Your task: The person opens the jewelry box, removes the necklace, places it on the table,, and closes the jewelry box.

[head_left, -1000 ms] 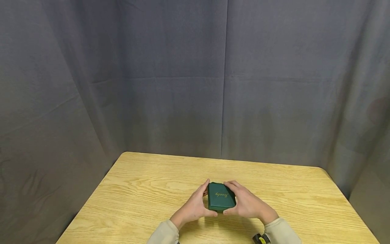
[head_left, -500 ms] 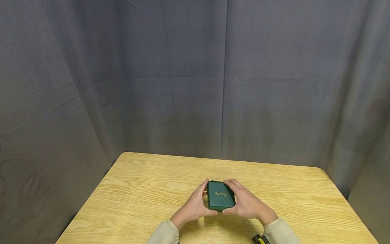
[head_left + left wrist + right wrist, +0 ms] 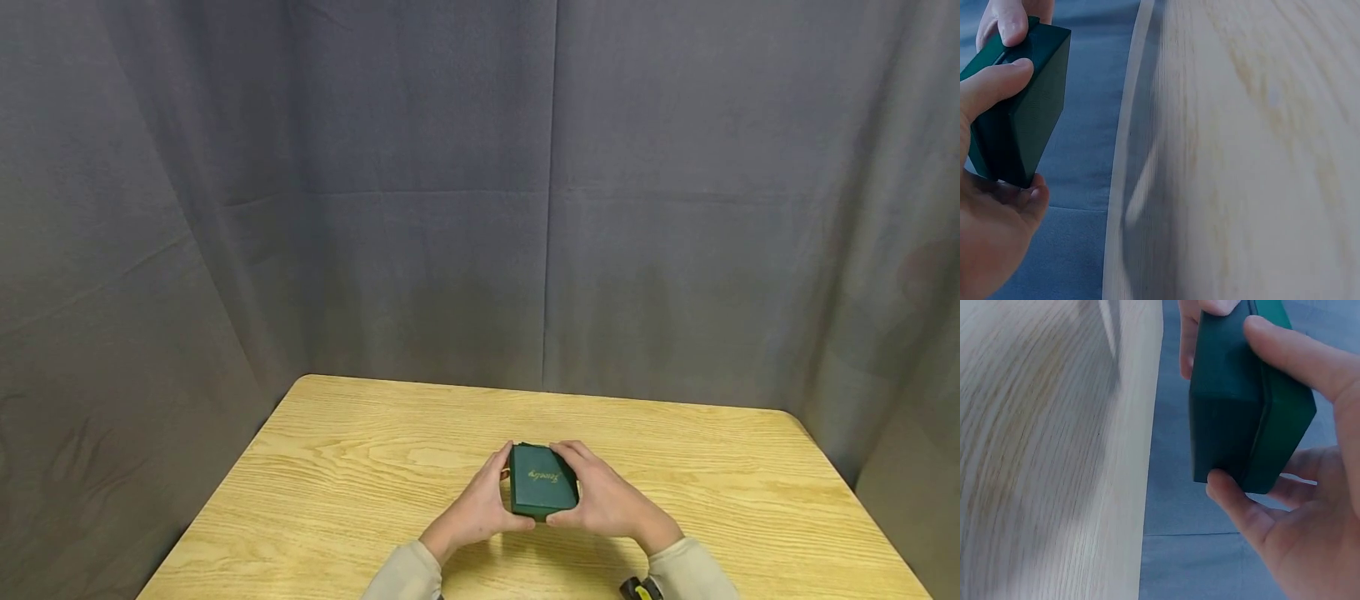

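A dark green jewelry box (image 3: 542, 483) with gold lettering on its lid is held between both hands above the table. My left hand (image 3: 476, 507) grips its left side, thumb at the near edge and fingers at the far edge. On the other side my right hand (image 3: 606, 500) grips it the same way. The wrist views show the thumbs lying across the seam between lid and base of the green box (image 3: 1041, 100), and the lid sits on the base. Fingertips of the right hand (image 3: 1297, 512) press the far side in the right wrist view.
The wooden table (image 3: 360, 467) spreads out under the hands. Grey curtains (image 3: 420, 208) hang behind it and at both sides. A black and yellow strap piece (image 3: 641, 588) shows at the right sleeve (image 3: 690, 571).
The box has tilted and risen very slightly in the head view, held by both hands throughout. The hands have hardly moved.
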